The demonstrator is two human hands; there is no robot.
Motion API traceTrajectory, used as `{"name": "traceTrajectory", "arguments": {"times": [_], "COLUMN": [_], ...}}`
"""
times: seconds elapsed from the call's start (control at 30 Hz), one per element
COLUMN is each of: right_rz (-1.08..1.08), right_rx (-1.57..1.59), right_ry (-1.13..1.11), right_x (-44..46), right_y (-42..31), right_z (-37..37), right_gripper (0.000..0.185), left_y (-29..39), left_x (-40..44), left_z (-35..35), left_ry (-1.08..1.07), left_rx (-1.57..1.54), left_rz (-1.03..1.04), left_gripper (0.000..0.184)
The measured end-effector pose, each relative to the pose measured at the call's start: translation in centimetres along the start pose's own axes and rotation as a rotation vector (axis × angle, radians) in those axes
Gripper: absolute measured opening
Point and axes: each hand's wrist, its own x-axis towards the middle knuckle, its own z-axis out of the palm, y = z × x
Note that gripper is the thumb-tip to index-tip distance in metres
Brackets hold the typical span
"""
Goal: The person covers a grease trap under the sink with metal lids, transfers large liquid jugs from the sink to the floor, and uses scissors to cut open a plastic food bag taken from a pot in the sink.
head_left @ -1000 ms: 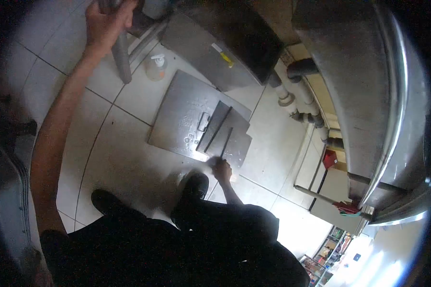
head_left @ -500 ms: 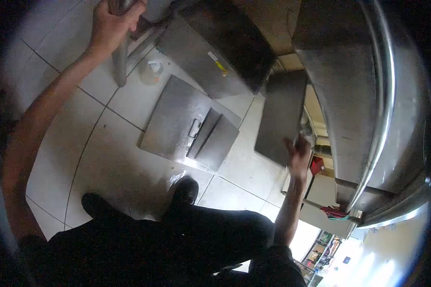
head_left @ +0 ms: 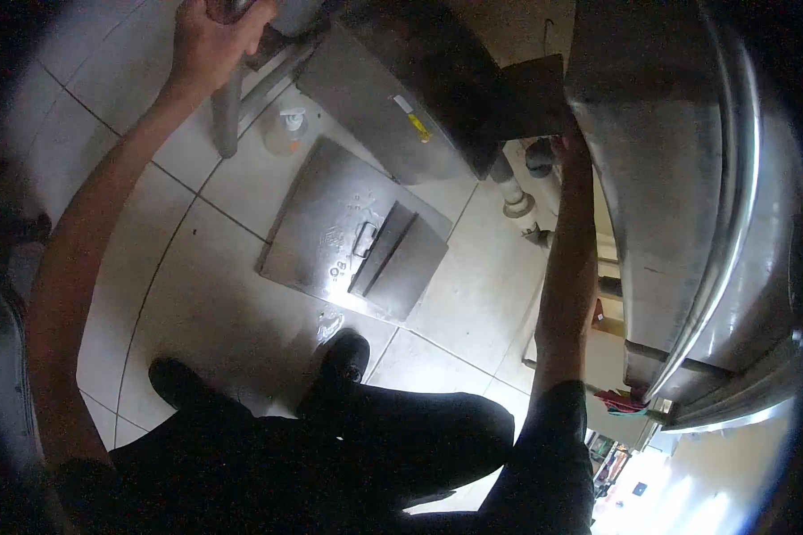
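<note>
At the upper left my left hand (head_left: 212,45) is wrapped round a thick grey metal leg (head_left: 227,116). My right hand (head_left: 569,143) reaches far up beneath the steel sink and grips the lower edge of a dark metal plate (head_left: 533,94); its fingers are partly hidden. The plate is beside the top of a metal box (head_left: 393,98) that bears a yellow label. On the floor lies a wide steel lid (head_left: 312,223) with a small handle and wet spots. A smaller bent metal plate (head_left: 410,267) rests on the lid.
A clear pump bottle (head_left: 285,134) stands near the box. The large steel sink (head_left: 660,178) overhangs the right side. Pipes (head_left: 517,201) run below it. My shoes (head_left: 343,357) are on the tiled floor (head_left: 214,294), near a wet patch.
My right hand has lifted a metal plate off the pile on the lid and carried it up and right to beside the box's top. My left hand stays on the leg.
</note>
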Motion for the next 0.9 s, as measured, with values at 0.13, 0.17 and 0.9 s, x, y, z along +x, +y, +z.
{"name": "traceTrajectory", "arguments": {"times": [0.13, 0.17, 0.9], "right_rz": [0.024, 0.051, 0.027], "right_rx": [0.059, -0.016, -0.063], "right_ry": [-0.052, 0.02, 0.007], "right_x": [0.9, 0.7, -2.7], "right_y": [1.2, 1.2, -0.8], "right_z": [-0.5, -0.5, 3.0], "right_gripper": [0.034, 0.032, 0.031], "left_y": [-0.7, -1.0, -1.0], "left_x": [-0.1, -0.1, 0.0], "left_z": [0.3, 0.7, 0.4], "left_ry": [-0.027, 0.028, -0.027], "left_rx": [-0.125, -0.102, -0.118], "left_rz": [-0.019, 0.074, 0.12], "left_gripper": [0.028, 0.028, 0.027]}}
